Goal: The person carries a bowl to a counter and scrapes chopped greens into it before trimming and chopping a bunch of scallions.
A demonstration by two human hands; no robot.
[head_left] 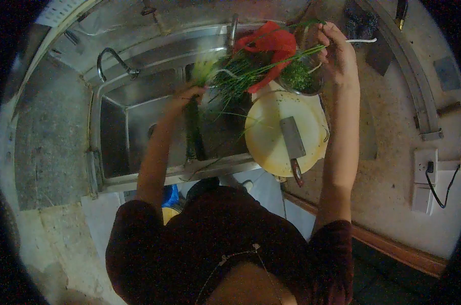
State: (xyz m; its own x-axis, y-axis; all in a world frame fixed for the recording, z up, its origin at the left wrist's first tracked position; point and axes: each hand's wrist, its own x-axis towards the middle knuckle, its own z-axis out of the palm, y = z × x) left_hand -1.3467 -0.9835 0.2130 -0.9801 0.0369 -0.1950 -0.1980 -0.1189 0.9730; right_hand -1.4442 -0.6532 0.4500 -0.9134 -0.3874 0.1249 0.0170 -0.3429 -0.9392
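My right hand (337,48) is closed around a few thin green scallions (311,51). A white root end sticks out past it to the right, and the green leaves stretch left. My left hand (192,94), smeared by motion, is closed on a bunch of scallions over the sink; their pale ends blur above it and dark green leaves hang below. More long green leaves lie between my hands, partly across a red plastic bag (281,40). Beneath my right hand, a bowl holds chopped greens (297,79).
A round cutting board (263,137) sits at the sink's right edge, with a cleaver (293,137) lying on it, handle toward me. The steel double sink (139,122) has a curved faucet (106,53). A wall socket (423,165) with a black cord is at right.
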